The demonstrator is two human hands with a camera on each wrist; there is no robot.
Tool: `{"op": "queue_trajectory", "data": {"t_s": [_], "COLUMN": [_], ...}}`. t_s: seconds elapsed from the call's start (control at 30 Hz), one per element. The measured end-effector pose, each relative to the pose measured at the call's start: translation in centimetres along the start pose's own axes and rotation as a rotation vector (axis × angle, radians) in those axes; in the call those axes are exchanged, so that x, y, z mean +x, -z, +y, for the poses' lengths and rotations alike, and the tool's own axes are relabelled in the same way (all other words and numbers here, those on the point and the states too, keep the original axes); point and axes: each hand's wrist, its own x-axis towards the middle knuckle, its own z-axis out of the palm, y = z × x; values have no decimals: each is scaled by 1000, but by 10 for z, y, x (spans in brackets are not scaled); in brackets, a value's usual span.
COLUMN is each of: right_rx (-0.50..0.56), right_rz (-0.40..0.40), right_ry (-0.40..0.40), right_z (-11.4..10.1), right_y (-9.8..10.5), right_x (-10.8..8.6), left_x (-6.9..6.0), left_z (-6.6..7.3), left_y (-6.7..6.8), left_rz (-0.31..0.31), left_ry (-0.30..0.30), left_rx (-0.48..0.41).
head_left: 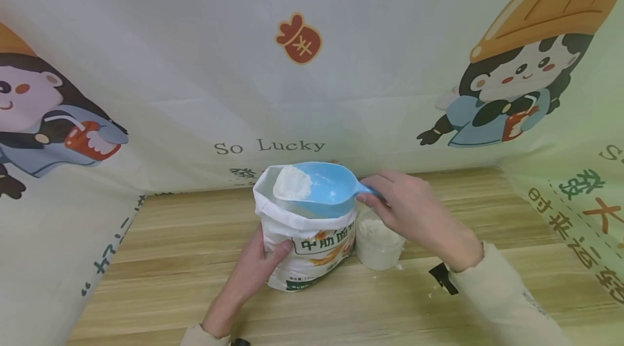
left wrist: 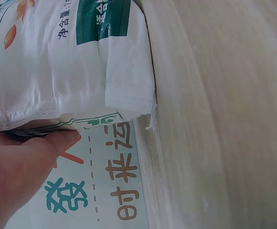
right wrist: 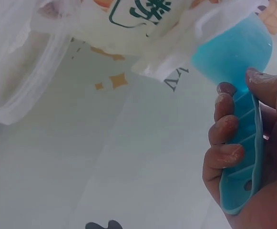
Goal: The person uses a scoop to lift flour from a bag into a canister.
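Note:
A blue scoop (head_left: pixel 331 181) with white flour (head_left: pixel 293 183) heaped toward its front edge is held over the mouth of a white flour bag (head_left: pixel 287 221). My right hand (head_left: pixel 414 208) grips the scoop's handle (right wrist: pixel 243 157), fingers wrapped round it. With my left hand (head_left: pixel 253 265) I hold the bag's left side, thumb on the front face; the other fingers are mostly hidden behind it. The bag stands upright, its rim folded outward. To its right, below my right hand, stands a clear tub (head_left: pixel 379 246) with flour in it.
The wooden table (head_left: pixel 170 270) runs back to a printed cloth backdrop (head_left: pixel 365 64), which also closes the left and right sides. Small specks of flour lie on the table near the tub. A black strap (head_left: pixel 443 278) hangs at the right wrist.

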Motion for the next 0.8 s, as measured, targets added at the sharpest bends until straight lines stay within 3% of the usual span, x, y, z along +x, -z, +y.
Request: {"op": "queue_trajectory", "data": {"t_s": [0.23,0.8], "right_rx": [-11,-27], "right_rz": [12,12], "right_ry": [7,-69], "right_z": [4,21], "right_y": [8,37], "right_x": [-2,-20], "left_x": [0,0], "left_z": [1,2], "left_y": [-1,-1], "left_rz": [8,5], "left_ry": [10,10], "left_rx": [4,-5]}}
